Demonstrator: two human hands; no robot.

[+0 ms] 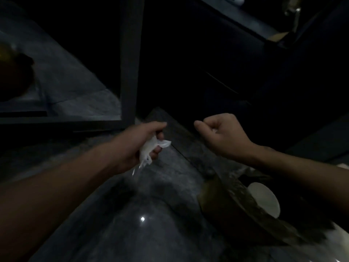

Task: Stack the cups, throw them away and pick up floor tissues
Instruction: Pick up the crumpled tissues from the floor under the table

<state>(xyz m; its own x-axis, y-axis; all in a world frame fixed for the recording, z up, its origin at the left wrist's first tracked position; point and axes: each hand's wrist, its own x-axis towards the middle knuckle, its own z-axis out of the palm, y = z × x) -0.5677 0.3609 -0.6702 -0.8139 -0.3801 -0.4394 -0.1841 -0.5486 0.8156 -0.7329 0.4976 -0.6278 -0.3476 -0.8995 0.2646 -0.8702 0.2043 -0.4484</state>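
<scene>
The scene is dim. My left hand (140,143) is closed around a crumpled white tissue (151,151), whose ends stick out below and to the right of my fingers. My right hand (221,134) hovers to the right at the same height, fingers curled into a loose fist; a small pale spot shows in the palm, too unclear to name. At lower right a white cup (264,199) lies inside a dark bin (222,201), its round mouth facing up.
Grey stone floor (151,214) lies under both hands. A dark furniture frame (130,59) stands upright at centre left, with a low rail running left. Dark cabinets fill the upper right. A dark round object (13,76) sits at the far left.
</scene>
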